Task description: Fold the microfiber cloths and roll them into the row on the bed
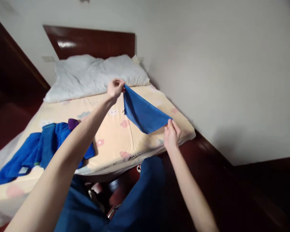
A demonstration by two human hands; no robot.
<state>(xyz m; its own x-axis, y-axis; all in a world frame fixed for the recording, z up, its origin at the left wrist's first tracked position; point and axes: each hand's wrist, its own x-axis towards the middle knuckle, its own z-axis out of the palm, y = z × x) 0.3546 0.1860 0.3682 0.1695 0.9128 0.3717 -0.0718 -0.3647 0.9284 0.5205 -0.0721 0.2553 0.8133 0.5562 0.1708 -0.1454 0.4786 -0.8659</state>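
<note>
A blue cloth (143,112) hangs stretched between my two hands above the bed. My left hand (116,88) pinches its upper left corner, and my right hand (172,132) pinches the lower right corner. The top edge slopes down from left to right, while the lower part sags in a loose fold. Left of my left forearm, a heap of blue cloths (47,141) lies on the bed, partly hidden by that arm. A small purple piece of cloth (73,123) shows at the heap's upper side.
The bed (111,129) has a cream sheet with pink and grey prints. A long pale pillow (96,72) lies against the dark wooden headboard (94,42). A white wall (222,80) stands on the right. My legs (145,196) are at the bed's front edge, over a dark red floor.
</note>
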